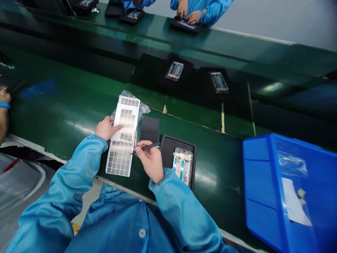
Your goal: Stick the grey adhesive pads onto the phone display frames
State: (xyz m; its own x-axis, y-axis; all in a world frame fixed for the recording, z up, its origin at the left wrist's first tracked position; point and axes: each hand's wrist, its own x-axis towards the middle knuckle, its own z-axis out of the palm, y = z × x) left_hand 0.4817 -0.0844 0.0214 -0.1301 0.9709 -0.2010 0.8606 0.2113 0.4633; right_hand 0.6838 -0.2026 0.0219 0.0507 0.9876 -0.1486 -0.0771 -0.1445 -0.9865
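Head view: my left hand [105,128] clamps white gridded sticker sheet [123,140], right hand [151,161] pinches black tweezers [147,147] at it; seemingly nothing lifted yet.

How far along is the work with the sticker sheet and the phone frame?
Done: some middle squares of the sticker sheet look lifted. In hand: the left hand holds the sheet, the right hand points a black tool at it. Left: many squares remain; the phone frame lies in its tray.

left hand [105,128] clamped, thumb laid flat, right hand [151,161] just beside it, curled in a pinch
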